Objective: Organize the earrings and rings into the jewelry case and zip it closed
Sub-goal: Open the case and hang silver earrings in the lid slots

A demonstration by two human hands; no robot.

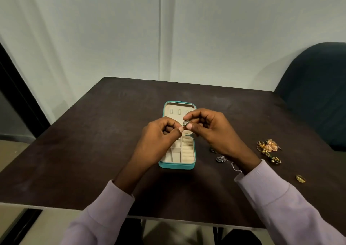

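Above the open teal zip jewelry case [177, 165] mid-table, the right hand [207, 130] pinches a small, light, fiddly silver cluster earring [186, 123] by its rim while the left hand [161, 134], fingers curled, pinches at its back.

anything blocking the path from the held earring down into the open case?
Nothing visible. Both hands pinch the silver earring above the open jewelry case; only the left hand overhangs some of the tray compartments.
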